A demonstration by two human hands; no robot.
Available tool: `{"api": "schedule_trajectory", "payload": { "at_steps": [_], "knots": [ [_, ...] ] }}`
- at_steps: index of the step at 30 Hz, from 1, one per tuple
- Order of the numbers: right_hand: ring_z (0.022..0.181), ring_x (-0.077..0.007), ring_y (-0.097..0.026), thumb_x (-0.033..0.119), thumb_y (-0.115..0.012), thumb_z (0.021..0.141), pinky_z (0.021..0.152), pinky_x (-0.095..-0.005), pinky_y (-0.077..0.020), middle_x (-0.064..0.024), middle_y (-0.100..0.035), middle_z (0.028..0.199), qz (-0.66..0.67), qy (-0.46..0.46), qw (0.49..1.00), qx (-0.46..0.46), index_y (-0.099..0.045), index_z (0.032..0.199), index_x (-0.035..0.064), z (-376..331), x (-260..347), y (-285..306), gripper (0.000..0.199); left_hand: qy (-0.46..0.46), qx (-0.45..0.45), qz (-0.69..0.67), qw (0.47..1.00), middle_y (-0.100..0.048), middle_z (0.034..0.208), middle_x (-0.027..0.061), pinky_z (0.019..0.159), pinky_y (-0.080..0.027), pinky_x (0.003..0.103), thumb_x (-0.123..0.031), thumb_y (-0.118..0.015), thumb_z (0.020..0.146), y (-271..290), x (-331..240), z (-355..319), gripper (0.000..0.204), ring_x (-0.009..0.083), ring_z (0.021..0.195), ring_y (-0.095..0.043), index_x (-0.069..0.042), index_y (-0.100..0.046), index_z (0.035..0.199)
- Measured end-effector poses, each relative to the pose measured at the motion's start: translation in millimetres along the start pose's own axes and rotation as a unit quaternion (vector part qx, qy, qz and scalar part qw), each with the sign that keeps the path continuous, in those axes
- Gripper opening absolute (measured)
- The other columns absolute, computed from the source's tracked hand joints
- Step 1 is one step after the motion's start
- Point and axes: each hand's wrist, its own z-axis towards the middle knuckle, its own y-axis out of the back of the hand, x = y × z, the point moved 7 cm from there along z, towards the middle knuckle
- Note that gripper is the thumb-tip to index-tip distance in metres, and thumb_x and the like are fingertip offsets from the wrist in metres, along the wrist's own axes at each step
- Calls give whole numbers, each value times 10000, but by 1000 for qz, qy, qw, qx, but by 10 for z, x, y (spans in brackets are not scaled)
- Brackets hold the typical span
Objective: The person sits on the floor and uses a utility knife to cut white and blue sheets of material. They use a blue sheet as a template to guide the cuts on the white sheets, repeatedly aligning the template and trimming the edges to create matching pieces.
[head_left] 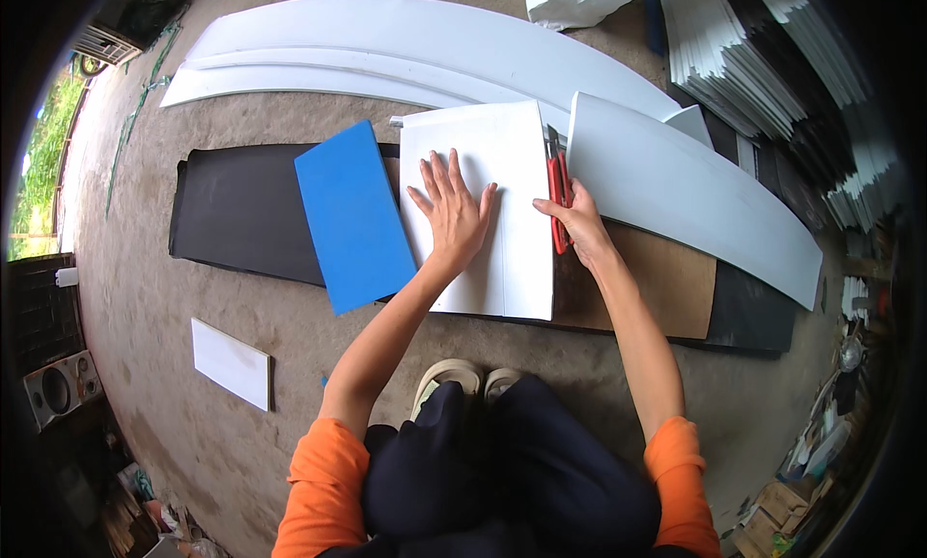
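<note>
My left hand lies flat on a white foam-like board, its fingers spread. A faint line runs lengthwise down this board, to the right of that hand. By the board's right edge, my right hand grips a red utility knife with its dark tip pointing away from me. A blue rectangular board rests at a slant just left of the white one. To the right, a long white sheet begins close to the knife.
Under the boards stretch a black sheet and a brown panel. Long white sheets lie beyond. A small white piece sits on the concrete floor at left. Stacked sheets stand far right; a speaker is at the left edge.
</note>
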Motion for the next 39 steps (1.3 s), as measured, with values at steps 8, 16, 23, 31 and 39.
{"api": "schedule_trajectory", "payload": {
  "at_steps": [8, 16, 23, 31, 39],
  "knots": [
    [802, -98, -500, 88, -704, 712, 743, -250, -419, -17, -517, 881, 42, 154, 987, -15, -458, 1048, 27, -1072, 1008, 221, 420, -197, -98, -87, 972, -178, 1414, 146, 1009, -26, 634, -359, -524, 858, 1302, -817, 110, 655, 311, 1340, -103, -115, -203, 1375],
    [801, -85, -497, 45, -691, 724, 774, -217, -415, 23, -506, 885, 70, 297, 952, 16, -458, 1102, 67, -2002, 1559, 219, 445, -310, -241, 8, 920, -449, 1140, 102, 1001, -166, 589, -397, -613, 790, 2723, -1548, -131, 500, 262, 1122, -422, -96, -461, 1159],
    [806, -91, -478, 73, -732, 691, 764, -225, -401, 23, -469, 859, 38, 291, 956, 15, -439, 1127, 77, -2108, 1332, 306, 526, -212, -42, -67, 974, -594, 879, 97, 838, -281, 448, -585, -709, 600, 2727, -1508, -197, 654, 242, 964, -534, -60, -529, 947],
    [787, -103, -482, 135, -728, 712, 745, -249, -397, 6, -475, 841, 38, 281, 959, 9, -462, 1028, 83, -1890, 1086, 298, 416, -149, -104, -45, 982, -631, 896, 55, 841, -225, 446, -696, -625, 576, 2621, -1287, -349, 728, 225, 994, -481, -32, -674, 870],
    [727, -241, -614, 47, -550, 829, 604, -357, -535, -152, -579, 885, 159, 134, 975, -77, -400, 983, 18, -1672, 981, 624, 216, -125, -198, 39, 971, -576, 968, 25, 880, -220, 495, -572, -642, 676, 2580, -1396, -372, 560, 221, 1017, -451, -88, -621, 955]
  ]
}}
